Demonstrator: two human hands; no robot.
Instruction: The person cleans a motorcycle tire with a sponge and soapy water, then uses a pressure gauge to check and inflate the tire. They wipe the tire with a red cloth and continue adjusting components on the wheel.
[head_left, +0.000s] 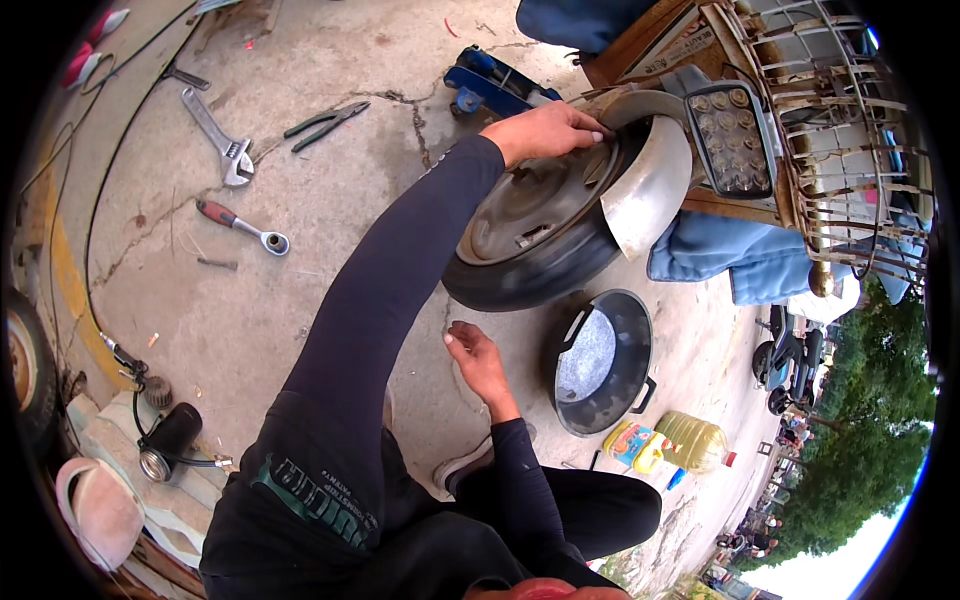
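Observation:
A vehicle wheel (pixel 540 215) with a black tyre and dusty metal hub stands ahead of me, partly under a silver mudguard (pixel 655 185). Reaching over it, my left hand (pixel 548 133) has its fingers closed at the tyre's upper edge beside the mudguard; what they pinch is hidden. My right hand (pixel 480 368) hovers below the wheel, fingers loosely bent, with nothing visible in it. To its right sits a dark basin (pixel 640 345) with side handles and a pale, speckled bottom.
On the concrete at left lie pliers (pixel 327 125), an adjustable wrench (pixel 218 138) and a red-handled ratchet (pixel 243 228). A blue floor jack (pixel 495 82) stands behind the wheel. A headlight (pixel 730 138) and wire basket (pixel 850 140) overhang at right; a yellow-labelled container (pixel 637 446) and oil bottle (pixel 695 442) lie below.

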